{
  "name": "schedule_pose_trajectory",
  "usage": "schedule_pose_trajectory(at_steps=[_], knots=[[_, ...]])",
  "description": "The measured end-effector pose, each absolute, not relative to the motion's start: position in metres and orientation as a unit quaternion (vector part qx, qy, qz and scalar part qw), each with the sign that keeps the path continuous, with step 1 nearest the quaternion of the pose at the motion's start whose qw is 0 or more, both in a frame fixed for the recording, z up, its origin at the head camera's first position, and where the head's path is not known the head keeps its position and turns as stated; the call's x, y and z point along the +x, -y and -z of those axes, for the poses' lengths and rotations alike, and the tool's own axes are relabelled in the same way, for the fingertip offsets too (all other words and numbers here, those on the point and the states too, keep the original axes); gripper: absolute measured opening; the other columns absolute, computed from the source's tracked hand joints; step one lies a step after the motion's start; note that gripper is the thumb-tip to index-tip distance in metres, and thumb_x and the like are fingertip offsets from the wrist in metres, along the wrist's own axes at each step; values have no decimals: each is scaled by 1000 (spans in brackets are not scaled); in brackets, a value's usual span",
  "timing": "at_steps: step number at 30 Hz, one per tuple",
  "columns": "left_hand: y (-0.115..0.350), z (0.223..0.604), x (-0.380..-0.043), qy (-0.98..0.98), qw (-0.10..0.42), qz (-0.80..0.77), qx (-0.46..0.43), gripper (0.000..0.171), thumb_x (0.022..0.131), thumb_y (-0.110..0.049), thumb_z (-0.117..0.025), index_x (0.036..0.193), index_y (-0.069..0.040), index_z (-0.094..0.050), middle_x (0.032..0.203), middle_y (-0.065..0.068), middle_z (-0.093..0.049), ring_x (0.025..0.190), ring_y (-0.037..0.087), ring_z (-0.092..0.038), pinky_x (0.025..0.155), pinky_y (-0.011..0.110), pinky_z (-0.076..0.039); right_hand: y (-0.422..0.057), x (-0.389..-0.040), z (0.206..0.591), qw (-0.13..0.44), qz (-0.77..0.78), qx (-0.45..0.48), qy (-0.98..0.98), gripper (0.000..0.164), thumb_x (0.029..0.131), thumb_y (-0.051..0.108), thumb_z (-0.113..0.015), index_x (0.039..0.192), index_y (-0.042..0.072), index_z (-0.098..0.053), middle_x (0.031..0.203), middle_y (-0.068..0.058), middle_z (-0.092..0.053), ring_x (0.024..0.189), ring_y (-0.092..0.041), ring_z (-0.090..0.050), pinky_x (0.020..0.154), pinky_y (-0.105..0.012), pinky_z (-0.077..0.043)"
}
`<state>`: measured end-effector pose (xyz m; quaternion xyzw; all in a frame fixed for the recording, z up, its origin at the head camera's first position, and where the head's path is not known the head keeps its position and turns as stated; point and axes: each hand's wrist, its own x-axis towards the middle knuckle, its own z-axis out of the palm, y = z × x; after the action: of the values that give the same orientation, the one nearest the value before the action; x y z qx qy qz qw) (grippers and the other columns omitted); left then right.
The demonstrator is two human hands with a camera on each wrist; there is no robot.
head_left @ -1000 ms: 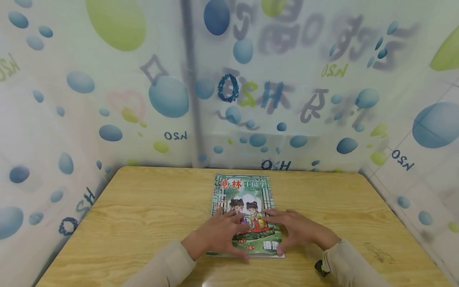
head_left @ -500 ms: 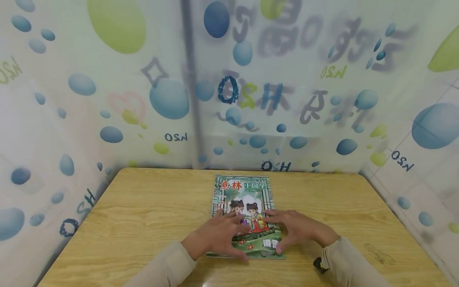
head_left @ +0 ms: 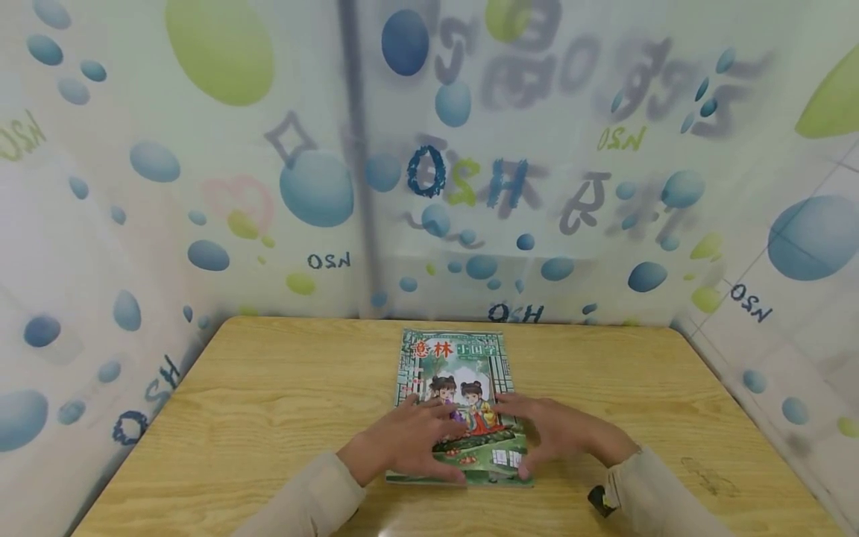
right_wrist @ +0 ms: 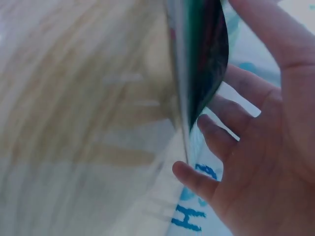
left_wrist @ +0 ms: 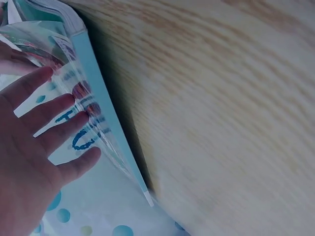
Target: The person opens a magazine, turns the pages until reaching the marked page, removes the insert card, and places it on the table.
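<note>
A magazine (head_left: 466,365) with a green illustrated cover, two cartoon figures and red and white title characters lies flat on the wooden table. Spread over its lower left part is my left hand (head_left: 419,440), fingers apart and thumb toward the bottom edge. My right hand (head_left: 553,429) is at the lower right edge, fingertips over the cover and thumb near the bottom corner. The left wrist view shows the left hand's (left_wrist: 34,132) extended fingers at the glossy cover (left_wrist: 91,56). In the right wrist view, the right hand's (right_wrist: 261,142) loosely bent fingers are beside the magazine's edge (right_wrist: 206,54).
The wooden tabletop (head_left: 288,380) has rounded far corners and a faint scribble (head_left: 708,476) at the right. Pale curtains (head_left: 429,246) with blue and green dots and lettering stand behind it and on both sides. A small black object (head_left: 600,501) shows by the right sleeve.
The head view has tilted slightly, so the scene sits a little lower in it. Both hands and the magazine keep practically the same places.
</note>
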<state>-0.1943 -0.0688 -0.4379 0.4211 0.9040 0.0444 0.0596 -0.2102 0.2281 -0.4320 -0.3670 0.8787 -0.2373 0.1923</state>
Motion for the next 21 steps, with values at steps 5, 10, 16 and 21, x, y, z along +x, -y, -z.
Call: schedule_pose_trajectory(at_steps=[5,10,16,21], knots=[[73,434,-193,-896,22,-60,439,75,89,-73,-51,148,-26,-48,146,5,-52,131,23,-52,102,54,-44,-241,-211,423,188,287,-339,-876,89,86,44,-76,156,10,-33,160,-22,-24,143,-49,-27,105,-71,-29],[79,429,-194,-864,-81,-97,487,74,91,-53,-64,154,-23,-38,154,7,-42,134,23,-48,101,50,-47,-254,-214,415,168,325,-291,-884,62,104,35,-51,154,4,-34,157,-22,-33,142,-48,-29,107,-69,-27],[75,424,-194,-797,-249,-28,550,74,85,-34,-74,151,-23,-43,162,1,-29,145,21,-33,113,46,-34,-254,-215,422,173,276,-273,-905,68,102,40,-54,152,-2,-35,154,-23,-38,141,-45,-34,109,-64,-30],[75,420,-186,-769,-300,85,558,68,86,-37,-73,148,-23,-50,162,-2,-28,150,21,-22,119,49,-22,-243,-213,433,151,254,-298,-908,75,96,44,-63,148,-5,-40,151,-26,-39,138,-46,-39,107,-64,-33]])
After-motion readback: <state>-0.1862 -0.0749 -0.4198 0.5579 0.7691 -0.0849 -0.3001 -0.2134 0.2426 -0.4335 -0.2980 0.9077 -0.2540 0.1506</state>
